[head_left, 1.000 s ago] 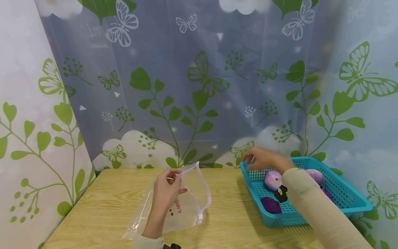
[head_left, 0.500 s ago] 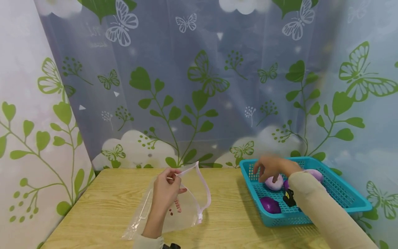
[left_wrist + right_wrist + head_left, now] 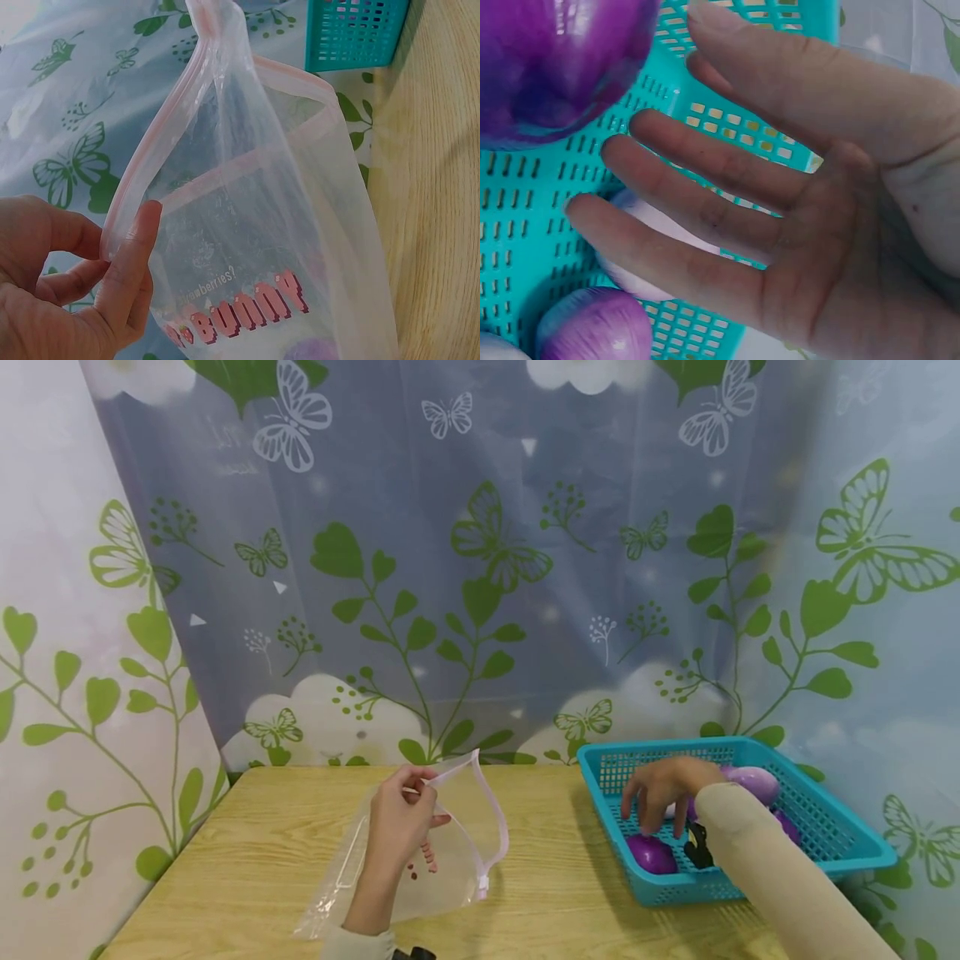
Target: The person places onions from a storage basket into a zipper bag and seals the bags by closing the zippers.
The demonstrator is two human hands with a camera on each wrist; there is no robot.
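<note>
My left hand [image 3: 401, 827] pinches the pink-edged opening of a clear slider zip bag [image 3: 459, 878], seen close in the left wrist view with "BUNNY" lettering [image 3: 251, 309]. A pale purple patch [image 3: 313, 349] shows at the bag's bottom. Over the turquoise basket [image 3: 648, 893] is my right hand [image 3: 671, 785], palm down, holding nothing, its fingers apart and slightly bent. Just in front of its fingertips lies a glossy purple, onion-like round thing [image 3: 652, 855], probably the large one [image 3: 555, 67] beside the thumb in the right wrist view. Whether they touch I cannot tell.
More rounded purple things sit in the basket, a pale one [image 3: 759, 785] and a purple-striped one [image 3: 592, 330] among them. A wooden table [image 3: 540, 860] carries bag and basket. Behind it hangs a leaf-and-butterfly curtain [image 3: 570, 635].
My right hand has moved from above the basket's far left rim down and nearer, to over the front left purple thing. The left hand and bag stay put.
</note>
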